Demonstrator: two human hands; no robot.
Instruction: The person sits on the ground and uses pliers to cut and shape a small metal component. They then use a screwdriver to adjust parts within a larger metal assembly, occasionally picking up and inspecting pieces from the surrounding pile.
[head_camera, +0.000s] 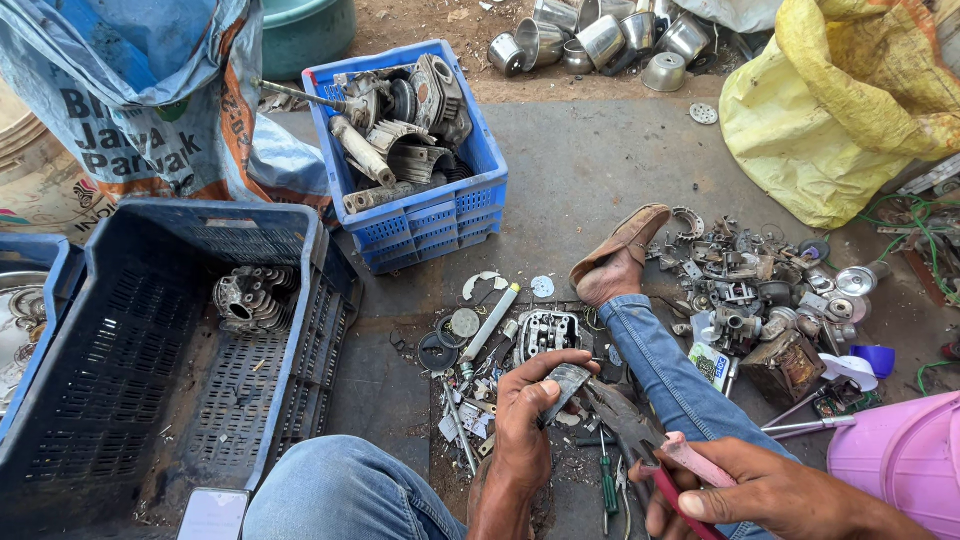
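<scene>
We note the left hand (525, 420) closed on a flat metal piece (567, 382), long axis pointing up-right toward the boot (618, 262). The right hand (770, 492) grips pliers (640, 440), their nose touching the piece. Open floor (600, 170) lies beyond the boot.

metal piece (566, 381) in left hand (525, 425)

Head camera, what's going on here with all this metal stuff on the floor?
A person sits on the ground among scrap metal parts. The left hand holds a small grey metal piece, while the right hand grips red-handled pliers whose jaws reach toward that piece. Ahead stands a small blue crate filled with engine parts; a large dark blue crate to the left holds one finned metal part. A heap of small metal parts lies right of the outstretched leg.
</scene>
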